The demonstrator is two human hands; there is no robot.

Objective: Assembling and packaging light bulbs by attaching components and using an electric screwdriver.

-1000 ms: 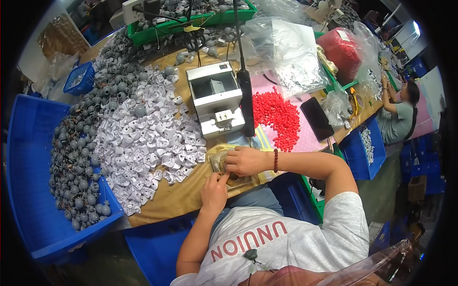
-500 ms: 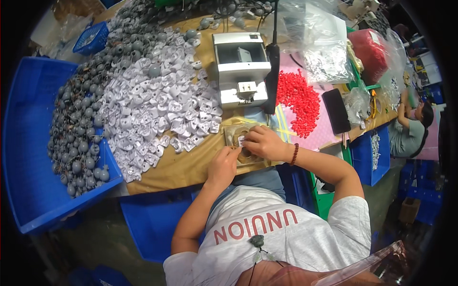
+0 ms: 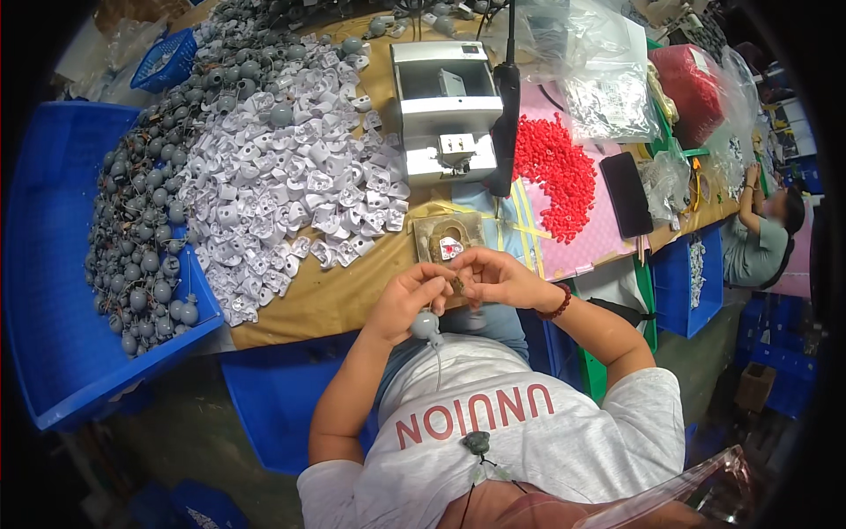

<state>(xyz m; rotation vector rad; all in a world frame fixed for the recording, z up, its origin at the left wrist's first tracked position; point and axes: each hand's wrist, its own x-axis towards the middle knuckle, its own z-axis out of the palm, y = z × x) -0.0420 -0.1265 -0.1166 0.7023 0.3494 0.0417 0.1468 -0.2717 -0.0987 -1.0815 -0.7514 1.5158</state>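
My left hand (image 3: 401,304) is closed in a pinch, with a grey ball-shaped part (image 3: 425,325) hanging just under its fingers and a thin grey cord trailing from it over my shirt. My right hand (image 3: 500,280) is closed too, its fingertips meeting the left ones at a small brownish piece (image 3: 457,285); whether it joins the ball is hidden by the fingers. Just beyond both hands, a white plastic housing (image 3: 451,249) with a red bit inside sits in the cutout of a square tan fixture (image 3: 426,242).
Left of the fixture spread white housings (image 3: 300,176) and grey balls (image 3: 141,300) beside a blue bin (image 3: 53,264). A white machine (image 3: 448,110) stands behind; red pieces (image 3: 564,189) and a black phone (image 3: 625,196) lie right. Another person (image 3: 762,238) sits far right.
Both hands have drawn back from the fixture toward my body. The white housing now shows in the fixture, and a grey ball with a cord has come into view under my left hand.
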